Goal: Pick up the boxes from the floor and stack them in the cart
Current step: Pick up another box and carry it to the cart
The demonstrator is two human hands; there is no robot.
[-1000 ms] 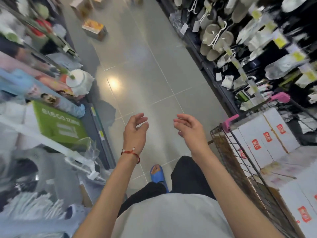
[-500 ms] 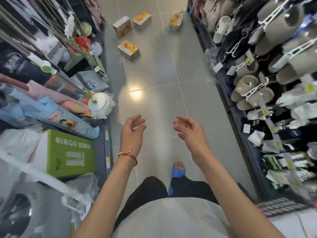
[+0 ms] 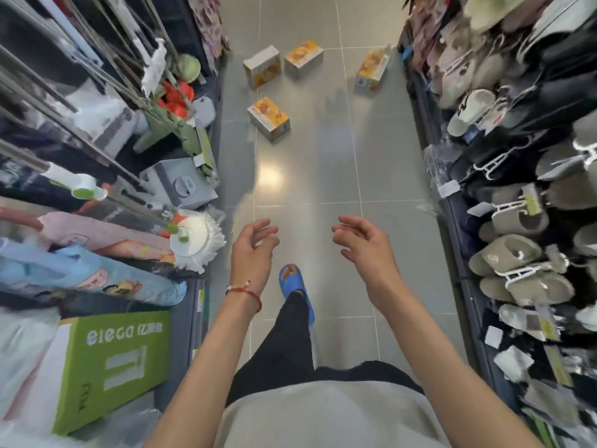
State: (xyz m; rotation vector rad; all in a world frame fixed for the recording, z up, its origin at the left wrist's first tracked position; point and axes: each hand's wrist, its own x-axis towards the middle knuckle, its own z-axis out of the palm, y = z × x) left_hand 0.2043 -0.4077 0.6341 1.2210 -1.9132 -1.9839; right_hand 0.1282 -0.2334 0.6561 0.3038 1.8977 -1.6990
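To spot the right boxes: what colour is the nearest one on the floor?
The nearest box has an orange-yellow printed top and pale grey sides; head view.

— What does the floor look like?
— Glossy grey tiles [image 3: 323, 163] with pale grout lines, and a bright glare spot [image 3: 269, 176] reflected from a light above.
— And the sides of the aisle?
— On the left stands crowded shelving [image 3: 198, 318], with a round white mop head [image 3: 193, 237] and a green carton [image 3: 109, 360] on it. On the right is a dark rack [image 3: 470, 302], hung with grey and white slippers [image 3: 507, 257] on hangers.
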